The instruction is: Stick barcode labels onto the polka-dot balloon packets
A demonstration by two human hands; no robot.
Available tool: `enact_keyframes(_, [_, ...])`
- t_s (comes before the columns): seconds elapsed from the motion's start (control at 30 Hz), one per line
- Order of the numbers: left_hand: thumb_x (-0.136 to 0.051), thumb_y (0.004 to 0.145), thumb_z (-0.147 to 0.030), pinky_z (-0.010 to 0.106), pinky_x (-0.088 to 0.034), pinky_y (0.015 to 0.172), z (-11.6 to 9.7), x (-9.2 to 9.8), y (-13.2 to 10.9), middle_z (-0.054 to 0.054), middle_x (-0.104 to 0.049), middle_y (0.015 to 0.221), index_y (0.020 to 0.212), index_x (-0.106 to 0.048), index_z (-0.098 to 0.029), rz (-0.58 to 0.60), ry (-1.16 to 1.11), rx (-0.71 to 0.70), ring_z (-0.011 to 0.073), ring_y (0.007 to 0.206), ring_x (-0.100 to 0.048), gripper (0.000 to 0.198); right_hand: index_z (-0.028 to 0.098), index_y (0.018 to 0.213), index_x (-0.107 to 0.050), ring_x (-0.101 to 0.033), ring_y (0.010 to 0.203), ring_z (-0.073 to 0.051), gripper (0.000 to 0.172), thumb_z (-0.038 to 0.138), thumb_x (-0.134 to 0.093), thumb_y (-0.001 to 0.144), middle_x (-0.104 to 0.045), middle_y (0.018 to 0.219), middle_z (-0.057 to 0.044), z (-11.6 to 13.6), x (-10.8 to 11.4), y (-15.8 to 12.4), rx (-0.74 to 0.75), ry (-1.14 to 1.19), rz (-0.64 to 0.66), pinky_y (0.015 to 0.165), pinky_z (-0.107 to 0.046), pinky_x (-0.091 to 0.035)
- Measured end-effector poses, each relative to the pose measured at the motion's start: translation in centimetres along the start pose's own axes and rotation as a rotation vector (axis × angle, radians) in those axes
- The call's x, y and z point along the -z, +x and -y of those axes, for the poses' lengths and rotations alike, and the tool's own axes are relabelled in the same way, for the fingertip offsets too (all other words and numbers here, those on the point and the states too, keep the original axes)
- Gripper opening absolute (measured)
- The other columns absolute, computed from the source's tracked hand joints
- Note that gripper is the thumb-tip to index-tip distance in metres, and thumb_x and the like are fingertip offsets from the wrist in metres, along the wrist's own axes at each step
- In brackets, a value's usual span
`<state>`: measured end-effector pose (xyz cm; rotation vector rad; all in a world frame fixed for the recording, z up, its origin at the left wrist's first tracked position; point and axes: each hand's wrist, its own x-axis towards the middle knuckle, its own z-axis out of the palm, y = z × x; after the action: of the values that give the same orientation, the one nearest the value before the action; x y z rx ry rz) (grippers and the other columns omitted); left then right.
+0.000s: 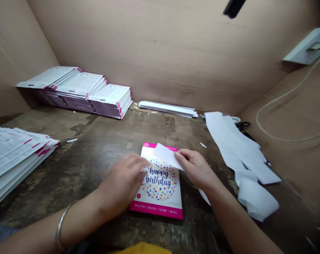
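Head view: I look down on a table (109,137) with both hands over one packet (160,192).
Packet writing: I read "happy birthday" in dark script on a round of coloured dots, and "BALLOON | BALLON | GLOBO | BALÃO" on the pink bottom band; the top band's print is too small for me.
Packet place: lying face up on the table, between the forearms.
Right hand (194,169): thumb and fingers pinched on a white slip (165,155), which slants over the packet's upper part.
Left hand (128,178): blurred, fingers loosely bent over the packet's left edge; I cannot tell whether it touches or grips anything.
Stacks (110,93): packets at the back left, print unreadable to me.
Pile (14,155): more packets at the near left, print likewise illegible.
Strips (225,144): white, at the right, near black scissors (245,124).
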<state>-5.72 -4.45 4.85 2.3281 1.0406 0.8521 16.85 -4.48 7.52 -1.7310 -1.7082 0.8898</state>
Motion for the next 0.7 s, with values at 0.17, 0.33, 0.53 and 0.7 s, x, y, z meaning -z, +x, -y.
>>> enact_keyframes(0.17, [-0.042,0.093,-0.019,0.04,-0.039,0.099,-0.4,-2.3,-3.6,0.007,-0.067,0.114,0.116,-0.059,-0.015,0.198,0.459,-0.359,0.0225,0.105,-0.058,0.029,0.018,0.062,-0.054,-0.048,0.059,-0.013,0.031,0.035,-0.048,0.086,-0.056,0.062,0.001,-0.6,-1.1,-0.3,0.044,-0.154,0.156,0.053,-0.023,-0.032])
enact_keyframes(0.33, [-0.039,0.092,-0.019,0.04,-0.042,0.095,-0.2,-3.2,-4.1,0.01,-0.066,0.115,0.113,-0.061,-0.013,0.17,0.555,-0.398,0.0242,0.104,-0.058,0.031,0.018,0.061,-0.057,-0.047,0.055,-0.013,0.033,0.036,-0.048,0.087,-0.056,0.059,0.0,-0.5,-2.8,-0.2,0.044,-0.32,0.124,0.051,-0.024,-0.03])
enact_keyframes(0.53, [-0.045,0.089,-0.015,0.038,-0.047,0.093,-0.5,-2.9,-4.2,0.012,-0.064,0.11,0.107,-0.063,-0.01,0.251,0.516,-0.362,0.0262,0.102,-0.057,0.026,0.019,0.062,-0.058,-0.049,0.056,-0.014,0.033,0.037,-0.047,0.087,-0.058,0.06,-0.001,-0.2,-3.2,0.0,0.045,-0.401,0.104,0.052,-0.025,-0.029])
enact_keyframes(0.7, [-0.044,0.089,-0.015,0.04,-0.049,0.092,-0.6,-2.7,-4.2,0.016,-0.059,0.118,0.113,-0.059,-0.008,0.279,0.553,-0.319,0.0294,0.111,-0.053,0.029,0.019,0.063,-0.059,-0.049,0.056,-0.014,0.031,0.035,-0.049,0.087,-0.06,0.061,-0.002,0.2,-3.5,-0.1,0.041,-0.449,0.125,0.052,-0.025,-0.028])
